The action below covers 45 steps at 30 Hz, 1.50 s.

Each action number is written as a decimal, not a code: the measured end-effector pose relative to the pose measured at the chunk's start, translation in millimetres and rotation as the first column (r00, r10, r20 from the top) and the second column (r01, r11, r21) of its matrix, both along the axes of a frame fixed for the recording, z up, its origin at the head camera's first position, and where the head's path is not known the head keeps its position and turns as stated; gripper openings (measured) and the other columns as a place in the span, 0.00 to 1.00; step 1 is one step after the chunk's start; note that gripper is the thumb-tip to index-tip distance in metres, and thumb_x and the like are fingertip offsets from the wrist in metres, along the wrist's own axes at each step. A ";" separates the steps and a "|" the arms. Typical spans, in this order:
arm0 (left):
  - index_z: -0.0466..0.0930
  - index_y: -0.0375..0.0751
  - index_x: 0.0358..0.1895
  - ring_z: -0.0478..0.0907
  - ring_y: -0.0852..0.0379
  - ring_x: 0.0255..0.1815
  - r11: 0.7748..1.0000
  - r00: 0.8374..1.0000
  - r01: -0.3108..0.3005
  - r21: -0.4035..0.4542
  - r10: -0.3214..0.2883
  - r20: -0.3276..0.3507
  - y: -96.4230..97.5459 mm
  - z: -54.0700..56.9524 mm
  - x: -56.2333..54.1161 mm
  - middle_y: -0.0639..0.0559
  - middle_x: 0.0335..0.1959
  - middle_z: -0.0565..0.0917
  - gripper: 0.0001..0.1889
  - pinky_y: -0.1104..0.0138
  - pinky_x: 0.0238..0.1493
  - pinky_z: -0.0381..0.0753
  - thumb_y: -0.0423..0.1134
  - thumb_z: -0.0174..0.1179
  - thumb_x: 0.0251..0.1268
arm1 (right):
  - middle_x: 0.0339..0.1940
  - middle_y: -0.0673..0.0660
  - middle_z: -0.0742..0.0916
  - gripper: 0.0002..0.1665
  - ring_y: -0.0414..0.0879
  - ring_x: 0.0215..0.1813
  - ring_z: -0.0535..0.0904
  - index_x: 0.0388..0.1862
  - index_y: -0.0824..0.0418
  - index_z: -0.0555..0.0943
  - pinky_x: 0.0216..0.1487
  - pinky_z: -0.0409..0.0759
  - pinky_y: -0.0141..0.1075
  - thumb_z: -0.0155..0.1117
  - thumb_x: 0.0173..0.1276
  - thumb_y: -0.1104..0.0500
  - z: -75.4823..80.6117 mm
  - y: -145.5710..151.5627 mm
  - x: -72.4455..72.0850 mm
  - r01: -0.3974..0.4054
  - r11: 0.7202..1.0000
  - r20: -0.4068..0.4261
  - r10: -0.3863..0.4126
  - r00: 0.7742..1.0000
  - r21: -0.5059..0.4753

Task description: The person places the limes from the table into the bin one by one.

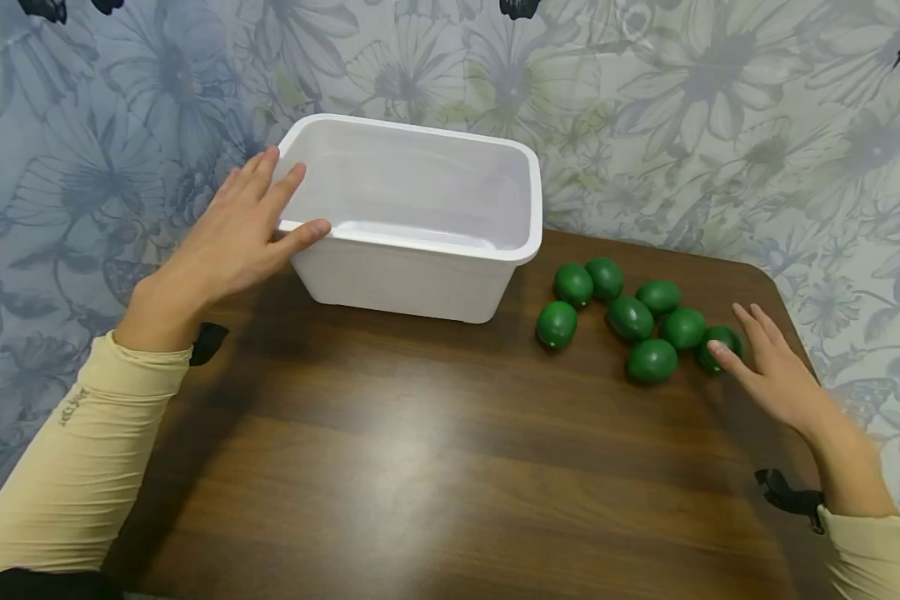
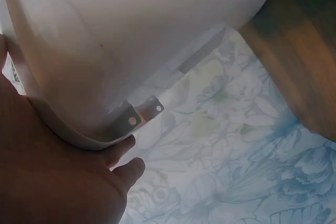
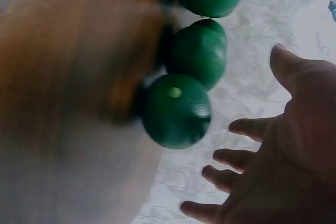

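Note:
A white plastic bin (image 1: 405, 279) stands at the back of the table, its inside bare in the head view. My left hand (image 1: 232, 233) rests at the bin's left end, fingers stretched out along the rim and thumb lying over the front edge. In the left wrist view, that hand (image 2: 58, 166) lies against the outside of the rim. Several green limes (image 1: 630, 319) lie loose to the right of the bin. My right hand (image 1: 780, 375) hovers beside the rightmost lime (image 1: 720, 348), fingers spread and holding nothing. The right wrist view shows a gap between the fingers and the nearest lime (image 3: 177, 111).
The brown wooden table (image 1: 420, 433) has a rounded corner at the back right, close to the right hand. Behind it hangs a floral-patterned covering (image 1: 720, 117). Dark straps (image 1: 789, 493) sit at the wrists.

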<state>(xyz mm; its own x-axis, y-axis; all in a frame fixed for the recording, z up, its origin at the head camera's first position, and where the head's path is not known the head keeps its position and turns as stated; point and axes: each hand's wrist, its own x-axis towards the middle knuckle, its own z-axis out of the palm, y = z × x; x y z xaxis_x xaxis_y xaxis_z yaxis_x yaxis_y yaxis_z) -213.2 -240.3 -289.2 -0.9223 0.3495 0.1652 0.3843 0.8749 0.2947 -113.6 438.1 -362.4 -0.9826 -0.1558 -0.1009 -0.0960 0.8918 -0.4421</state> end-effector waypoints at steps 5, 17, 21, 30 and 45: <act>0.46 0.42 0.87 0.33 0.33 0.88 1.000 1.000 -0.007 0.024 0.007 -0.008 -1.6 -2.4 -1.3 0.38 0.88 0.33 0.48 0.41 0.85 0.32 0.72 0.41 0.79 | 0.85 0.79 0.43 0.48 0.86 0.79 0.43 0.87 0.68 0.39 0.69 0.48 0.81 0.49 0.87 0.46 -13.6 4.4 -2.2 -0.012 1.000 0.024 0.011 1.000 0.012; 0.45 0.46 0.88 0.30 0.39 0.89 0.997 0.999 -0.037 0.071 0.035 0.030 -5.1 -7.7 -2.8 0.46 0.88 0.30 0.48 0.32 0.81 0.40 0.72 0.43 0.78 | 0.72 0.85 0.68 0.48 0.84 0.60 0.75 0.83 0.75 0.52 0.53 0.76 0.71 0.65 0.79 0.54 -26.0 2.8 -2.5 0.032 0.999 -0.097 -0.028 0.995 0.040; 0.46 0.44 0.87 0.30 0.40 0.89 0.994 0.999 -0.049 0.093 0.047 0.024 -7.4 -11.1 -2.4 0.47 0.88 0.31 0.48 0.33 0.82 0.40 0.73 0.43 0.78 | 0.69 0.84 0.71 0.48 0.83 0.61 0.76 0.81 0.75 0.57 0.53 0.77 0.71 0.67 0.77 0.50 -24.8 1.0 -8.7 0.067 0.997 -0.115 -0.063 0.991 0.031; 0.48 0.43 0.87 0.32 0.40 0.89 0.994 0.999 -0.054 0.099 0.053 0.014 -4.8 -13.3 4.4 0.46 0.88 0.32 0.48 0.33 0.82 0.41 0.72 0.44 0.77 | 0.67 0.83 0.76 0.49 0.82 0.58 0.79 0.78 0.73 0.65 0.50 0.80 0.70 0.74 0.71 0.45 -28.4 1.1 -15.0 0.117 0.992 -0.153 -0.109 0.982 0.045; 0.50 0.36 0.86 0.31 0.41 0.89 0.993 0.998 -0.064 0.097 0.064 0.001 6.5 -10.7 15.2 0.44 0.88 0.33 0.51 0.33 0.81 0.44 0.73 0.44 0.77 | 0.64 0.84 0.74 0.47 0.79 0.54 0.79 0.78 0.74 0.61 0.39 0.78 0.41 0.72 0.71 0.53 -12.0 2.0 -11.3 0.283 0.958 -0.257 -0.283 0.924 -0.040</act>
